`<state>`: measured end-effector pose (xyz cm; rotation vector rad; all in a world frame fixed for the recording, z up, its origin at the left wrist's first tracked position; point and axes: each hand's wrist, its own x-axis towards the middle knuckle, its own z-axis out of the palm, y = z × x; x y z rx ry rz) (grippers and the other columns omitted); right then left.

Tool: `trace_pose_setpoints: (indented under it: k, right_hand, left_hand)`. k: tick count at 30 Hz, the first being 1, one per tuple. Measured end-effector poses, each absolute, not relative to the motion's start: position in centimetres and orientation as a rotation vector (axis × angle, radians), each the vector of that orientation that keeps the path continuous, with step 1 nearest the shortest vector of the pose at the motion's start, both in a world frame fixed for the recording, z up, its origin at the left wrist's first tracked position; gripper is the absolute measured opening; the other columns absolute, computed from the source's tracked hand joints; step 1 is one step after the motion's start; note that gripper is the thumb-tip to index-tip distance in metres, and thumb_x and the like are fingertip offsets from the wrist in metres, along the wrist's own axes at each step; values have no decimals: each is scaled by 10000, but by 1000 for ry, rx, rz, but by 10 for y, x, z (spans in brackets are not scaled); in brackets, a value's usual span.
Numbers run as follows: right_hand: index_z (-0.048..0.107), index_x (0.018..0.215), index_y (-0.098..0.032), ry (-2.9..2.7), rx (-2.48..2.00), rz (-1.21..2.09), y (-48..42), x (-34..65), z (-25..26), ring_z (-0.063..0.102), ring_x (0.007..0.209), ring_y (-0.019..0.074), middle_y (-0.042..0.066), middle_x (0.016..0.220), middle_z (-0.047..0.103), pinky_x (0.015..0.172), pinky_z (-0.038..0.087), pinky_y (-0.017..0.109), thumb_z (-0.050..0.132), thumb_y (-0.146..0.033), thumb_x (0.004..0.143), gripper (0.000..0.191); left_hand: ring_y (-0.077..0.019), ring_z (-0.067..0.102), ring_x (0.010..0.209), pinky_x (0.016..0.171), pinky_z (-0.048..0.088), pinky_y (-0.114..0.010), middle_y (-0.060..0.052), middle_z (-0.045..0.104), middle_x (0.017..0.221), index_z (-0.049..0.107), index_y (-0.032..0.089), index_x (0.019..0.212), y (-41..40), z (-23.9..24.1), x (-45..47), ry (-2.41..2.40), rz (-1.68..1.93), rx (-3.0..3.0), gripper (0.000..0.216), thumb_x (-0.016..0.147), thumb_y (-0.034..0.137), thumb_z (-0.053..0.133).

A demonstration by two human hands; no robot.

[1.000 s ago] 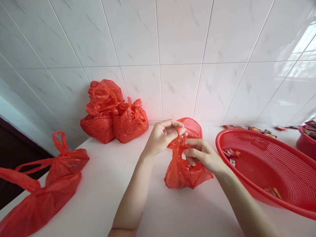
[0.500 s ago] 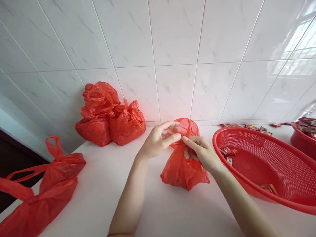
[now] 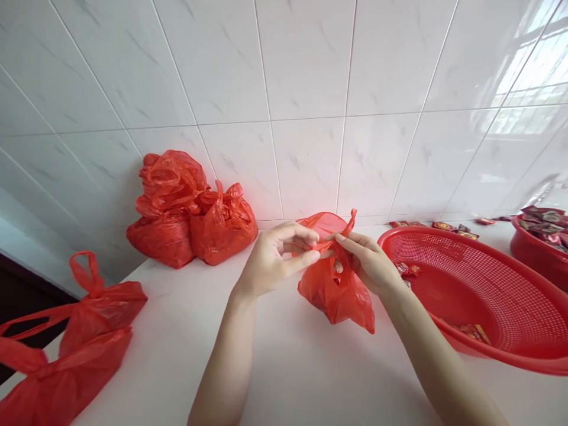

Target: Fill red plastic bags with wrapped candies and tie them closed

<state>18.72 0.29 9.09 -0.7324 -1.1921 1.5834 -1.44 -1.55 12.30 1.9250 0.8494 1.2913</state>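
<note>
Okay, my right hand (image 3: 370, 260) is clamping thumb against fingers on the gathered top of a red plastic bag (image 3: 335, 296), with a twisted end (image 3: 353, 216) poking up just above the thumb. My left hand (image 3: 275, 260) is facing it, fingers and thumb curling around a strip of the same bag; I'm not able to tell whether they're pinching tight. The bag's body is hanging below and between my hands, its lower corner slanting down under the right one; can't tell if it's touching the white table (image 3: 186, 355). Just behind my fingers, a see-through red thing (image 3: 322, 220) is sitting near the wall, partly hidden.

Right of my right hand, a big red basket (image 3: 510, 269) is standing close to the wrist, a few small packets (image 3: 408, 269) lying inside. Beyond its far rim, more wrapped packets (image 3: 444, 226) are lying along the tiled wall (image 3: 306, 165), and farther right a red tub (image 3: 532, 251) is holding a pile. Left of my left hand and farther back, filled red bags (image 3: 190, 222) are heaping against the wall; nearer me, well left, two more bags (image 3: 104, 302) are resting, handles sticking up.
</note>
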Motion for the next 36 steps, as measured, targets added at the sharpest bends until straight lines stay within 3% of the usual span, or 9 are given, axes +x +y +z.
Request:
trace_pose_setpoints:
  k: [3,6,11,15,19,22,27,32,36]
  right_hand:
    - [699,864,-169,-1153,-674,1653,6,190,91,552,488,107,-7,616,667,509,497,238,815,-407,749,288]
    - [704,852,-161,-1166,-631,1735,8,193,90,581,508,96,13,713,712,567,541,247,798,-372,777,243]
    - [699,846,-166,-1216,-595,1723,7,194,89,658,562,122,13,721,709,559,538,237,766,-368,817,214]
    - [685,919,-197,-1466,-598,1443,-3,187,91,688,608,139,2,735,700,626,550,264,651,-386,930,193]
    - [643,922,-225,-1679,-632,1049,-8,182,90,700,731,176,9,787,688,698,566,310,578,-387,976,183]
    - [602,856,-229,-1690,-754,712,-6,186,86,656,695,162,9,765,667,640,533,288,529,-369,1001,214]
    - [645,917,-229,-1657,-867,271,-3,194,84,621,634,151,32,838,707,602,510,292,499,-338,1013,207]
    - [698,1080,-257,-1646,-782,353,-4,194,86,713,946,218,66,1099,754,868,567,375,509,-338,1017,215]
    - [715,1162,-288,-1669,-710,564,-2,194,86,724,889,201,52,1192,743,857,585,385,505,-368,1023,264]
  left_hand:
    - [-180,693,847,780,590,-295,-47,717,909,754,212,815,-18,123,-13,761,922,2104,65,791,156,730]
    - [-190,699,871,775,581,-296,-54,738,945,778,226,854,-17,123,-14,744,690,2197,110,805,155,708]
    - [-187,688,880,837,546,-306,-38,742,888,744,195,859,-6,121,-18,826,931,2070,105,866,285,690]
    - [-225,649,1078,954,506,-353,-73,710,1115,689,221,1115,12,110,-10,725,1124,1762,313,886,434,690]
    - [-201,654,893,832,525,-348,-70,689,997,694,239,1175,22,100,2,544,866,1696,391,948,534,575]
    - [-199,652,973,921,505,-360,-56,681,1024,690,263,1210,23,96,6,566,852,1663,355,922,465,648]
    - [-244,664,1085,1003,488,-432,-56,718,1059,639,307,1315,26,92,4,653,822,1564,605,749,247,841]
    - [-221,699,952,920,522,-399,-49,735,975,751,266,1143,29,92,8,587,899,1485,407,744,274,833]
    - [-177,654,860,817,526,-325,-52,725,964,778,257,1085,24,93,18,530,934,1453,311,836,439,740]
